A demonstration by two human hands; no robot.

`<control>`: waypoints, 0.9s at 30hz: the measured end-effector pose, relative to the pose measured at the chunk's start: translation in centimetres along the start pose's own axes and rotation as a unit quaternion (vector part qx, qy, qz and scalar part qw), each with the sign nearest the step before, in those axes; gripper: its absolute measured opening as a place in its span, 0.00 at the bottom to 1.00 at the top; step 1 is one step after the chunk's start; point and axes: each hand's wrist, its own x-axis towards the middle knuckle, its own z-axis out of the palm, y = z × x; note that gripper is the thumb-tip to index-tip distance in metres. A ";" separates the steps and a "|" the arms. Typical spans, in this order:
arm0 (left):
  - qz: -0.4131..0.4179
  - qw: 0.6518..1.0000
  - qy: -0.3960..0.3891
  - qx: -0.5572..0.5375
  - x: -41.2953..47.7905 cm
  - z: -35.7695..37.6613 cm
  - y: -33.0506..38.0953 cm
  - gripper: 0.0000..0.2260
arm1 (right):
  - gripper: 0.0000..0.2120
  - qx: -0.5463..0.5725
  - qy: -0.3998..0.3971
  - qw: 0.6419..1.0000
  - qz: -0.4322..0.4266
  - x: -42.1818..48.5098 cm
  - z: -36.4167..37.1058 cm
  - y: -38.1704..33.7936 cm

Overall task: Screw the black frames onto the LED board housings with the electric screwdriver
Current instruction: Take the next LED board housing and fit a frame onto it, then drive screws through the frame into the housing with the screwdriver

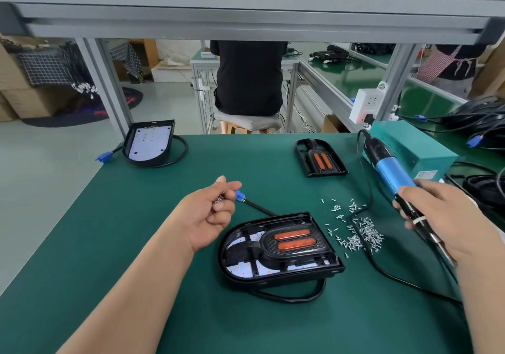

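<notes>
Centrally, glossy D-shaped black frame (269,247).

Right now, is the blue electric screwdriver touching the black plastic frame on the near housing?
Apart. Head view: bare green mat and the loose silver screws lie between the blue electric screwdriver and the black plastic frame.

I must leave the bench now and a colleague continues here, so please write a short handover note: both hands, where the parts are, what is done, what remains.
Left hand: curled round some screws, above the mat.
Right hand: grips the electric screwdriver, bit away from the housing.
Near housing: black frame laid on it; whether any screw is driven cannot be told.
Screw pile right of it. Spare frame far right; bare housing far left.
Remaining: screw this frame, then fit that pair.
</notes>
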 end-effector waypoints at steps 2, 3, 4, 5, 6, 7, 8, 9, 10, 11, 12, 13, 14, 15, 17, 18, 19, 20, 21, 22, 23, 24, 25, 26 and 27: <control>-0.007 1.000 -0.003 -0.014 0.0 0.0 0.0 0.14 | 0.11 0.150 -0.006 0.988 0.042 0.1 0.9 -0.4; -0.008 1.000 -0.006 -0.012 0.0 0.0 0.0 0.14 | 0.11 0.207 -0.018 0.976 0.062 0.2 1.3 -0.5; -0.006 1.000 -0.010 -0.003 0.0 -0.1 0.1 0.14 | 0.11 0.252 -0.039 0.964 0.080 0.3 1.8 -0.6; -0.002 1.000 -0.015 0.012 0.0 -0.2 0.1 0.14 | 0.13 0.289 -0.063 0.950 0.096 0.3 2.2 -0.7; 0.004 0.999 -0.018 0.028 0.0 -0.3 0.1 0.14 | 0.15 0.318 -0.082 0.938 0.110 0.4 2.6 -0.7; 0.011 0.999 -0.022 0.044 0.1 -0.4 0.1 0.13 | 0.16 0.340 -0.093 0.928 0.122 0.4 3.1 -0.7; 0.018 0.998 -0.026 0.059 0.1 -0.4 0.0 0.13 | 0.17 0.358 -0.097 0.919 0.133 0.4 3.4 -0.8; 0.024 0.997 -0.031 0.072 0.1 -0.4 0.0 0.11 | 0.17 0.372 -0.096 0.912 0.141 0.3 3.7 -0.8; 0.031 0.995 -0.038 0.084 0.1 -0.4 -0.1 0.10 | 0.16 0.382 -0.092 0.908 0.147 0.2 4.0 -0.9; 0.037 0.994 -0.046 0.095 0.1 -0.4 -0.1 0.08 | 0.16 0.389 -0.086 0.905 0.150 0.1 4.3 -1.1; 0.042 0.992 -0.053 0.105 0.1 -0.4 -0.2 0.09 | 0.17 0.395 -0.080 0.903 0.151 0.0 4.4 -1.3; 0.047 0.991 -0.059 0.112 0.0 -0.4 -0.2 0.12 | 0.17 0.401 -0.073 0.901 0.150 -0.1 4.6 -1.5; 0.050 0.990 -0.064 0.117 0.0 -0.4 -0.2 0.13 | 0.16 0.409 -0.068 0.898 0.147 -0.2 4.7 -1.6; 0.051 0.989 -0.067 0.121 0.0 -0.4 -0.2 0.14 | 0.15 0.417 -0.069 0.895 0.141 -0.3 4.7 -1.8; 0.049 0.989 -0.071 0.123 -0.1 -0.3 -0.2 0.15 | 0.12 0.430 -0.079 0.891 0.126 -0.5 4.7 -2.3; 0.049 0.988 -0.072 0.124 -0.1 -0.3 -0.3 0.15 | 0.11 0.430 -0.083 0.890 0.122 -0.5 4.8 -2.7; 0.049 0.988 -0.074 0.127 -0.1 -0.4 -0.3 0.15 | 0.10 0.428 -0.086 0.892 0.119 -0.5 5.0 -3.0; 0.048 0.988 -0.076 0.130 0.0 -0.4 -0.3 0.15 | 0.09 0.425 -0.087 0.893 0.118 -0.4 5.1 -3.3; 0.046 0.987 -0.077 0.132 0.0 -0.4 -0.3 0.15 | 0.10 0.422 -0.089 0.894 0.118 -0.3 5.2 -3.5; 0.044 0.987 -0.078 0.133 0.0 -0.4 -0.3 0.15 | 0.12 0.421 -0.088 0.895 0.117 -0.1 5.3 -3.8; 0.043 0.987 -0.080 0.131 0.0 -0.4 -0.3 0.15 | 0.15 0.422 -0.086 0.895 0.117 0.1 5.4 -4.0; 0.041 0.988 -0.080 0.127 0.1 -0.5 -0.3 0.15 | 0.17 0.424 -0.081 0.894 0.117 0.3 5.5 -4.3; 0.040 0.988 -0.081 0.122 0.1 -0.6 -0.3 0.15 | 0.19 0.430 -0.075 0.892 0.116 0.4 5.7 -4.5; 0.038 0.989 -0.082 0.117 0.1 -0.6 -0.2 0.13 | 0.19 0.440 -0.067 0.888 0.114 0.5 5.8 -4.7; 0.035 0.989 -0.084 0.114 0.1 -0.7 -0.2 0.12 | 0.19 0.451 -0.056 0.884 0.110 0.6 6.0 -4.9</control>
